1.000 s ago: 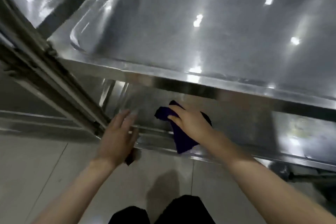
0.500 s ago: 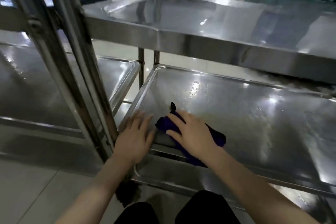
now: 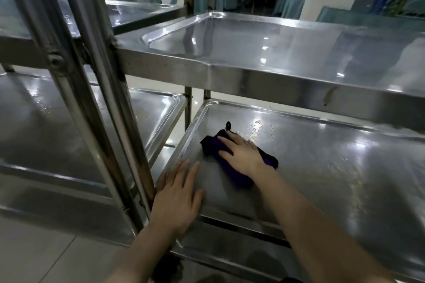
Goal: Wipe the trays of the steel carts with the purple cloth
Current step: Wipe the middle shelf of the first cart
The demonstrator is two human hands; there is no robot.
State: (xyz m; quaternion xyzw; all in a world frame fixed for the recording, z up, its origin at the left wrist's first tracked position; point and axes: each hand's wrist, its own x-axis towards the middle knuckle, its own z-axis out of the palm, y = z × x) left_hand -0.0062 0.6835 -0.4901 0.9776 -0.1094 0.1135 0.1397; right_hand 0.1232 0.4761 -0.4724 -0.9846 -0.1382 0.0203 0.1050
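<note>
Mid-frame: right hand (image 3: 245, 156) presses purple cloth (image 3: 232, 167) flat on middle tray (image 3: 345, 179); droplets (image 3: 259, 130) beyond remain unwiped. Left hand (image 3: 177, 197), grip released, braces tray edge.

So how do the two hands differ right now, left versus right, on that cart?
The right hand presses flat on the purple cloth out on the middle tray; the left hand holds nothing. The left hand rests at the tray's near left corner, beside the cart's upright post, while the right hand reaches farther in, near the water droplets. Both lie palm down, fingers extended, on the same tray.
</note>
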